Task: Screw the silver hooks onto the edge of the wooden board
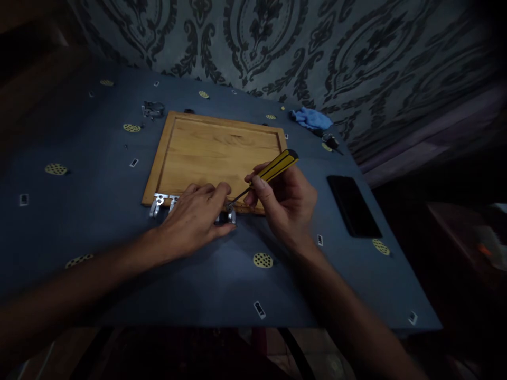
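Observation:
A framed wooden panel (pixel 222 150) lies flat on the table, its near edge towards me. My right hand (pixel 287 198) grips a yellow-and-black screwdriver (pixel 277 165), tilted with its tip down at a metal hinge (pixel 232 215) on the panel's near edge. My left hand (pixel 198 208) is closed around that hinge, fingers over the panel's edge and thumb below, hiding part of the metal. To its left, another silver hinge (pixel 158 205) sits at the panel's near left corner. The exact seat of the screwdriver tip is too small to make out.
Loose metal hardware (pixel 153 109) lies beyond the panel's left side. A blue cloth (pixel 312 118) and a dark tool (pixel 331 141) rest at the back right. A black phone (pixel 354 207) lies near the right edge of the blue patterned table (pixel 190 295). Patterned wallpaper (pixel 261 42) stands behind.

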The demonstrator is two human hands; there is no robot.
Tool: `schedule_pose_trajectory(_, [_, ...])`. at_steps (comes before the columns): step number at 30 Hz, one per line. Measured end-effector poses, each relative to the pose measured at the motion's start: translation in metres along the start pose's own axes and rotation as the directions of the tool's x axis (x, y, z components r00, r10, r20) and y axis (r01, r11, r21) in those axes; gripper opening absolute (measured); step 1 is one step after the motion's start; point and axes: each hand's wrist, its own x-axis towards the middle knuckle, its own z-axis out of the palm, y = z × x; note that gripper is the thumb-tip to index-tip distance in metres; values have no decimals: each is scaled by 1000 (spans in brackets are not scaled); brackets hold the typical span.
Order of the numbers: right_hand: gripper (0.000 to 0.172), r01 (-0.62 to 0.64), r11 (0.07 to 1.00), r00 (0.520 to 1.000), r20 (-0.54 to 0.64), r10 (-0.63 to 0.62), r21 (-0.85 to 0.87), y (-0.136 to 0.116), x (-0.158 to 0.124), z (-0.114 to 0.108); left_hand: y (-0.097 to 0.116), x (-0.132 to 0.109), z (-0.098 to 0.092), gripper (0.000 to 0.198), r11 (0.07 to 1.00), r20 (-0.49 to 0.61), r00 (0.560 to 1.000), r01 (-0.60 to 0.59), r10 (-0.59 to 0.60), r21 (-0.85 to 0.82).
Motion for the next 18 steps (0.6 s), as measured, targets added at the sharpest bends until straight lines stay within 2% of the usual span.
schedule_pose_trajectory(5, [27,36,999,999,10,-36,-18,2,1,2,0,1,0,49,1000,20,1000,-8,8,8])
schedule_pose_trajectory(11, [24,68,993,998,-1,-69,-95,7,10,6,1,2,-2,45,999,45,999,16,-17,28])
schedule_pose_trajectory(18, [32,83,993,996,38,-80,-85,12,22,9,0,1,0,42,1000,33,999,-9,9,14])
